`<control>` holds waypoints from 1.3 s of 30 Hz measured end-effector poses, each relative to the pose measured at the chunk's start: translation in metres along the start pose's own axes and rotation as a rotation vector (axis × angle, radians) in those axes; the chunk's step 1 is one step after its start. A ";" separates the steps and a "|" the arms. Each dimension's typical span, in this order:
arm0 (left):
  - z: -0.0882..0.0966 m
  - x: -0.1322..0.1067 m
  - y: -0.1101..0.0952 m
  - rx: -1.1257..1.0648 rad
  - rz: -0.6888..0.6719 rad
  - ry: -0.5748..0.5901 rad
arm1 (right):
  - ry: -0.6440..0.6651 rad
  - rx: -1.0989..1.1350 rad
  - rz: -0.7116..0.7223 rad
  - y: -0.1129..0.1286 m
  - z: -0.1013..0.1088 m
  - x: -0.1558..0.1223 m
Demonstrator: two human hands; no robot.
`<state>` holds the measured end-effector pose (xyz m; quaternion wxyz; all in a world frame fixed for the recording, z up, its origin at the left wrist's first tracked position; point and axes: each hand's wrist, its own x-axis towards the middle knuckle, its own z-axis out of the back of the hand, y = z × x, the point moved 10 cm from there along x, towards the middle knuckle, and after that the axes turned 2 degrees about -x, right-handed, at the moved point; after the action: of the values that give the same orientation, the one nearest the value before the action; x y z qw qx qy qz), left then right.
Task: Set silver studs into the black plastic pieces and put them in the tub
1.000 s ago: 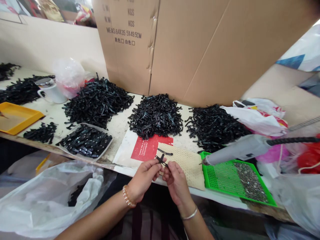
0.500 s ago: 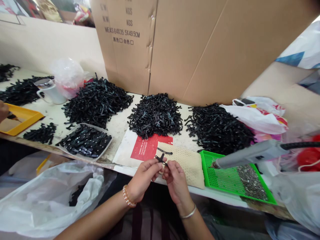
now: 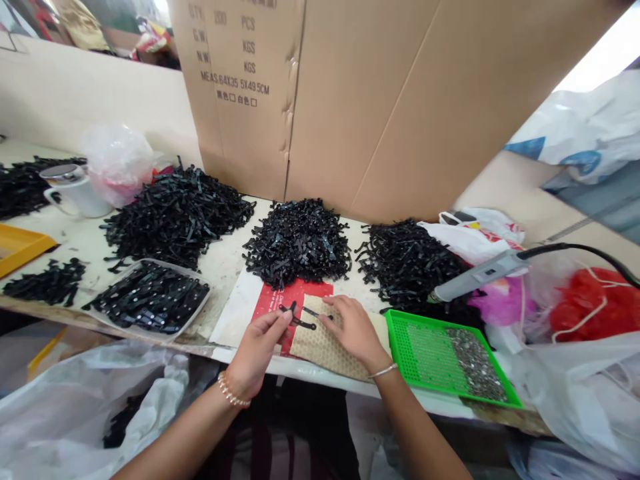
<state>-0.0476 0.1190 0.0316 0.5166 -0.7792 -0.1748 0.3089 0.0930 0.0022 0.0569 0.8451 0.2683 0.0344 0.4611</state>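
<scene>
My left hand (image 3: 257,347) pinches small black strips (image 3: 295,319) with rounded ends, which cross each other above the mat. A single black strip (image 3: 310,311) lies on the textured beige mat (image 3: 320,350). My right hand (image 3: 354,331) hovers over that strip, thumb and fingers apart, its fingertips at the strip's right end; whether they touch it I cannot tell. Right of the mat stands a green tray (image 3: 425,381) with small metal pieces (image 3: 477,363) in it. A grey pen-shaped powered tool (image 3: 480,275) with a black cable hangs over the tray's far side.
Heaps of black strips lie behind the mat: a left heap (image 3: 175,213), a middle heap (image 3: 300,240) and a right heap (image 3: 415,267). A clear box (image 3: 204,300) holds more strips. A lidded mug (image 3: 85,197) and a yellow tray (image 3: 23,250) are at left. Cardboard (image 3: 370,100) stands behind.
My hands have moved apart. The left keeps the crossed strips, while the right has let go and reached over the strip on the mat. The view has shifted right.
</scene>
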 end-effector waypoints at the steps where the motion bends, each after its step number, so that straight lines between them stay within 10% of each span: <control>1: 0.004 0.001 -0.001 -0.013 0.003 -0.009 | 0.066 -0.059 0.003 0.000 -0.006 0.004; 7: 0.015 0.006 0.006 -0.022 0.036 0.008 | 0.123 -0.086 -0.003 -0.005 0.000 0.010; 13: -0.009 0.000 0.020 -0.046 0.172 0.169 | 0.053 -0.386 -0.217 -0.073 0.040 0.022; 25: -0.024 0.003 0.034 -0.027 0.215 0.341 | 0.007 -0.367 -0.316 -0.105 0.010 0.077; 29: -0.022 0.011 0.034 -0.035 0.238 0.309 | -0.120 -0.290 -0.322 -0.094 0.035 0.071; 33: -0.017 0.019 0.015 -0.005 0.144 0.242 | -0.246 0.245 -0.318 -0.069 0.050 0.057; 39: 0.000 0.011 -0.025 -0.152 0.000 0.114 | 0.008 0.856 -0.238 0.012 0.021 0.028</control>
<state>-0.0383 0.1352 0.0517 0.4650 -0.8325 -0.1680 0.2497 0.1060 0.0206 0.0865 0.7049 0.5864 0.2561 0.3061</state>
